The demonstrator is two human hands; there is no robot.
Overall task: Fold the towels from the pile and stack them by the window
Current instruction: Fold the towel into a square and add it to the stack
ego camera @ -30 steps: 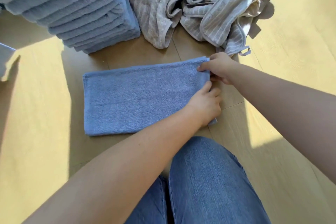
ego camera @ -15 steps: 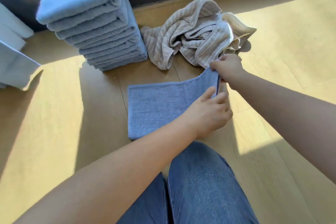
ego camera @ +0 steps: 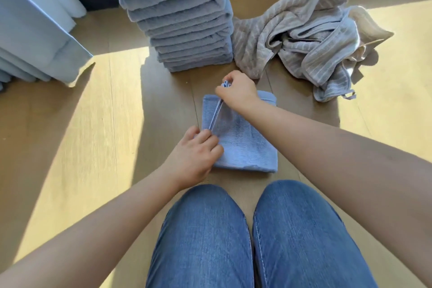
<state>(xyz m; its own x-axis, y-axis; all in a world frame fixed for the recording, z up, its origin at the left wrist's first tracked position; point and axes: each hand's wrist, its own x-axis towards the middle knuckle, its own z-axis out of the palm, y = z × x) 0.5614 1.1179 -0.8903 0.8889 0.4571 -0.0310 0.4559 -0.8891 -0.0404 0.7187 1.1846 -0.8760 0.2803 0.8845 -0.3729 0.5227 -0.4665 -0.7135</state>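
Wooden floor [ego camera: 70,147], blue towel [ego camera: 243,145] now folded narrower than before, both hands [ego camera: 195,156] [ego camera: 238,91] pinching its left edge.

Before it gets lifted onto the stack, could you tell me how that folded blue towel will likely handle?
The folded blue towel will probably be floppy: its top layer already droops between both hands. It looks soft, thin and light. Lifted by one edge, the loose layers may fall open.
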